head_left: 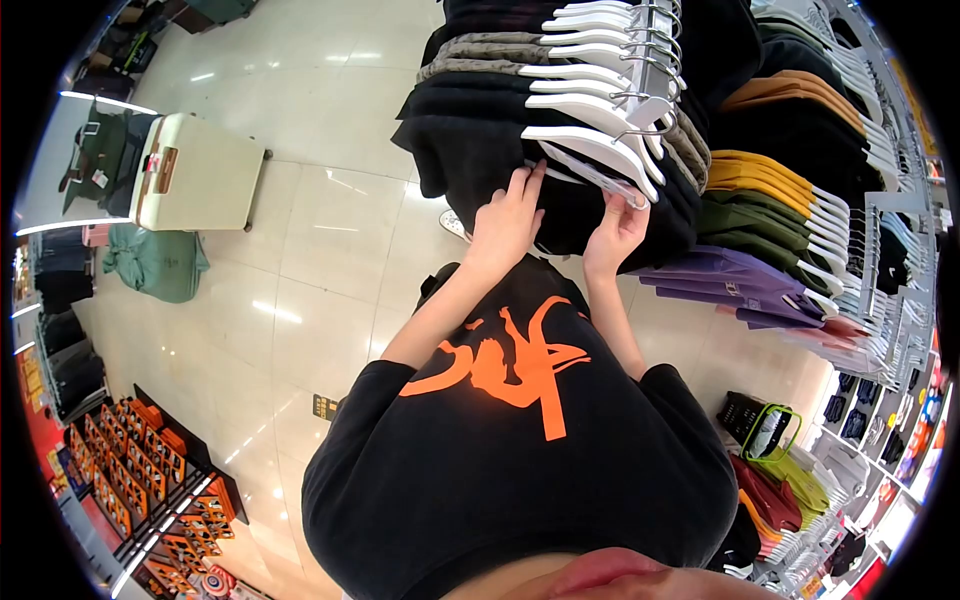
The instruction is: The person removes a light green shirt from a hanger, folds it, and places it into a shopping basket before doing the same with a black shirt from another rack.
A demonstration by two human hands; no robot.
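A black garment [455,160] hangs on a white hanger [590,145] at the front end of a metal rail [655,60]. My left hand [508,220] lies against its neck area, fingers bent close together at the collar; whether they pinch the cloth is hard to make out. My right hand [618,232] pinches a thin clear strip [585,172] below the hanger's right arm. The strip runs up to the left, towards the hanger's middle. More black and grey garments on white hangers hang behind this one.
Yellow [760,180], green and purple garments [735,280] hang on a rack at the right. A cream suitcase [205,172] and a green bag [155,262] stand on the floor at the left. Orange packaged goods [125,470] fill a lower-left display. A black basket [745,415] is at lower right.
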